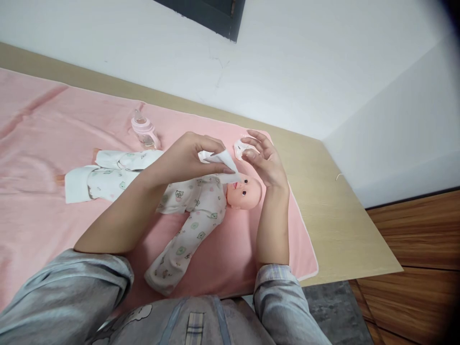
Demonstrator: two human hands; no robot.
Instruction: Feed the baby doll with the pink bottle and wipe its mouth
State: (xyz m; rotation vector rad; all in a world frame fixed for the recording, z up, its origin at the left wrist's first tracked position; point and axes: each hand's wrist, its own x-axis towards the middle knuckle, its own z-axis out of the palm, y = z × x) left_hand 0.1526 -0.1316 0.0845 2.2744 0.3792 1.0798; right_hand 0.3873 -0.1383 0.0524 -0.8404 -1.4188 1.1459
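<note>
My left hand (pixel 196 158) pinches a folded white tissue (pixel 225 162) between thumb and fingers, above the chest and chin of a baby doll (pixel 247 195). The doll lies on its back in white printed pajamas (pixel 206 206), its head to the right. Beyond the doll's head, my right hand (pixel 265 160) is raised with its fingers curved and apart, holding nothing. Just behind those fingertips, a small white packet (pixel 238 149) rests on the pink blanket (pixel 230 249); my fingers cover part of it, and I cannot tell whether they touch it.
A pink-handled baby bottle (pixel 144 132) is on the blanket past the doll's legs. The blanket covers much of a light wooden table (pixel 330 225), whose far side meets a white wall (pixel 287 62). Brown wood-grain panels (pixel 420 239) stand at the right.
</note>
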